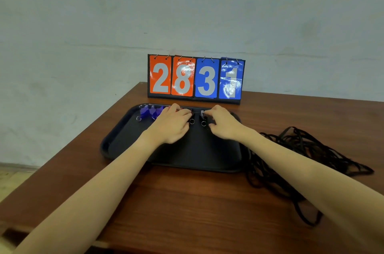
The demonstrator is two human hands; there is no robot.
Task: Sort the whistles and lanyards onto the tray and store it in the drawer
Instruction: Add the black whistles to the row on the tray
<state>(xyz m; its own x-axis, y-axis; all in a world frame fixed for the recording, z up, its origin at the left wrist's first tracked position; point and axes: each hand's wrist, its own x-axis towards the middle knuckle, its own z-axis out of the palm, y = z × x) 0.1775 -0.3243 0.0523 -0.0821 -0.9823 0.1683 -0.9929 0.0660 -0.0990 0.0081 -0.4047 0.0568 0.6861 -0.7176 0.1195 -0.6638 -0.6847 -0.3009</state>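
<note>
**Black tray worked at its far edge by both hands**

Black plastic forms the tray (124, 141), which is set on a brown wooden table (187, 201). Blue whistles (150, 112) are lined along the tray's far left rim, with a small metal ring beside them. The left hand (172, 123) is laid palm down over the far middle of the tray, fingers curled; whether anything is gripped cannot be told. The right hand (223, 122) is placed just beside it, fingertips bent onto a dark whistle (202, 115); a firm hold cannot be confirmed. Two rings are seen between the hands. Black lanyards (291, 162) are heaped on the table, touching the tray's right edge. A flip scoreboard (196, 79) reading 28 and 31 is stood behind the tray.
</note>
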